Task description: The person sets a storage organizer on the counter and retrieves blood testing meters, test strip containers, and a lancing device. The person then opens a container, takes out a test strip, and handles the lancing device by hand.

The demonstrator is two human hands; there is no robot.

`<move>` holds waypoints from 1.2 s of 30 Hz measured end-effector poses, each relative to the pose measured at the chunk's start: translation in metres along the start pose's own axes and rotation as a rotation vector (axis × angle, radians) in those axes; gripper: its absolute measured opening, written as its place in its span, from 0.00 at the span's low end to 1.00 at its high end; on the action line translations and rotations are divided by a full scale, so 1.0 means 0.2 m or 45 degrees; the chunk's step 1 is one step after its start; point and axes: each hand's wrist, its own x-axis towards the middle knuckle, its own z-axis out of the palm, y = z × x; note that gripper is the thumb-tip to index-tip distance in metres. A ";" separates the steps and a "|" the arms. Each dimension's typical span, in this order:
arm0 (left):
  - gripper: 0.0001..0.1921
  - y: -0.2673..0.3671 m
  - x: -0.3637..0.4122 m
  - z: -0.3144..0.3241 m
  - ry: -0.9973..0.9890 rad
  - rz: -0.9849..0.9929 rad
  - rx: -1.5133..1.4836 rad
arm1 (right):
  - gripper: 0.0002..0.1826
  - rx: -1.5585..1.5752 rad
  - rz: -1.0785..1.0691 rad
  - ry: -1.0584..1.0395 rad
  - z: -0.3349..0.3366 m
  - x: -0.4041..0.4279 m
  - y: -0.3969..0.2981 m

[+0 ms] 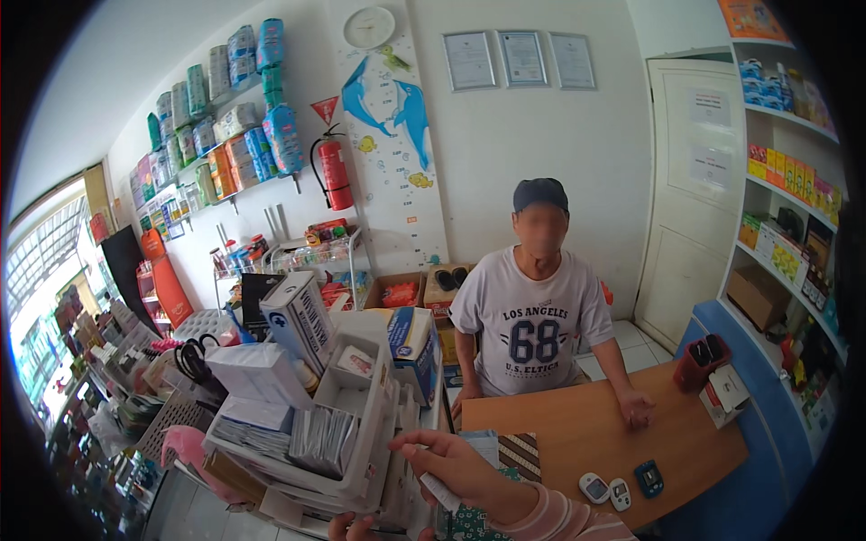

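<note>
My right hand (460,466), in a striped pink sleeve, reaches in from the lower right. It holds a small white packet (440,491) against its palm with curled fingers. My left hand (358,529) shows only as fingertips at the bottom edge, below the packet; what it holds is hidden. Left of my hands stands a light grey plastic bin (365,473) filled with thin packets (323,439). Past my right wrist, two white handheld meters (595,488) and a dark blue meter (649,479) lie on the wooden desk (582,419).
A person (534,311) in a cap stands across the desk, one hand resting on it. A dark red holder (700,362) and a white box (724,395) sit at its right end. Black-handled scissors (196,355) and boxes crowd the left; stocked shelves (788,189) line the right.
</note>
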 end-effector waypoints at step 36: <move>0.26 0.05 0.07 -0.04 0.148 0.143 -0.009 | 0.15 -0.263 -0.033 -0.038 -0.26 -0.14 -0.13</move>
